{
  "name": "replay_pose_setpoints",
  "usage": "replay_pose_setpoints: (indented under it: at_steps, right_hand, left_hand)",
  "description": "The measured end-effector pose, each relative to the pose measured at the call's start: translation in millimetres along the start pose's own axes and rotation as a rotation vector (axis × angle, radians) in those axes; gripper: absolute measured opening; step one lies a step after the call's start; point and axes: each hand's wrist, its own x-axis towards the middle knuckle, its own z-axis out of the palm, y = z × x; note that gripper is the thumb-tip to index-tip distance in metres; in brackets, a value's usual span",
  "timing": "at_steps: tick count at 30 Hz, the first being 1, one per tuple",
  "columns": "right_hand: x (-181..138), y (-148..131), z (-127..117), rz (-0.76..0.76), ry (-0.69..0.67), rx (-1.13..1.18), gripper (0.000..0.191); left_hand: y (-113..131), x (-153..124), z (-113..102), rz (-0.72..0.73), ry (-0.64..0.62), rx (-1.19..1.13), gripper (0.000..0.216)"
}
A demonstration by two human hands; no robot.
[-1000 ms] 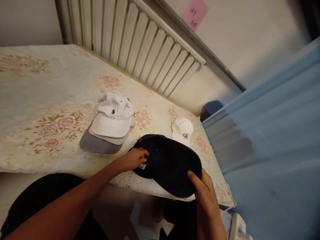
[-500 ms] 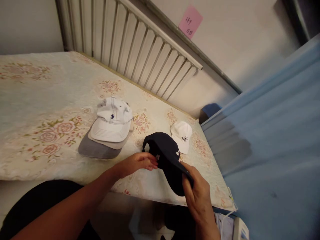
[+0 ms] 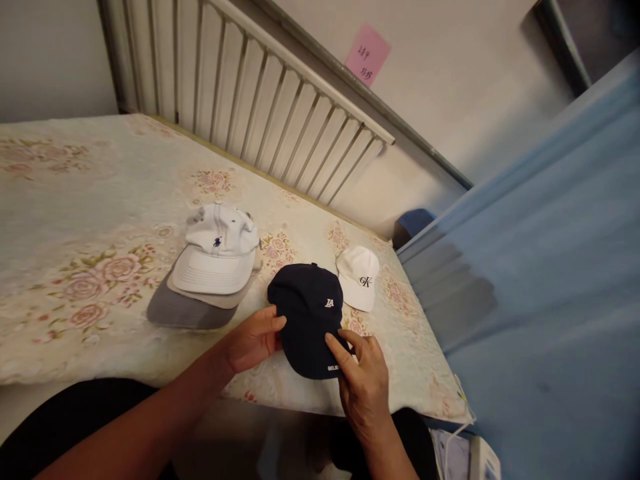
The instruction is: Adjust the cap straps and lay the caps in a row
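Leftmost on my feed, a stack of caps [image 3: 214, 267] lies on the floral bedcover [image 3: 115, 213]. I see the left hand [image 3: 257, 339] cupped at a navy cap's [image 3: 305, 300] left side, thumb uppermost; I can't tell whether it grips. The right hand [image 3: 364, 380] angles up from below, pinching the brim, just nearer than a white cap [image 3: 357, 277].

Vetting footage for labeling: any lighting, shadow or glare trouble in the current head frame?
Head view: dim light, with a dark shadow on the blue curtain; head view: the dark cap shows little fabric detail, though its LA logo reads legibly; head view: no strong glare.
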Motion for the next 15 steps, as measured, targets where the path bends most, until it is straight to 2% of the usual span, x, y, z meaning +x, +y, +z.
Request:
replay_pose_setpoints:
  at_steps: [5, 8, 11, 15]
  right_hand:
    - [-12, 2, 12, 0.057, 0.029, 0.084, 0.061]
    - [-24, 8, 17, 0.225, 0.003, 0.210, 0.059]
    - [-35, 16, 22, 0.587, 0.002, 0.451, 0.053]
    - [-42, 21, 28, 1.128, 0.020, 1.156, 0.046]
  left_hand:
    - [-2, 1, 1, -0.040, 0.018, 0.044, 0.038]
    - [0, 1, -1, -0.061, 0.060, 0.108, 0.038]
    - [1, 2, -6, -0.048, 0.072, 0.153, 0.042]
    - [0, 3, -12, -0.046, 0.033, 0.236, 0.043]
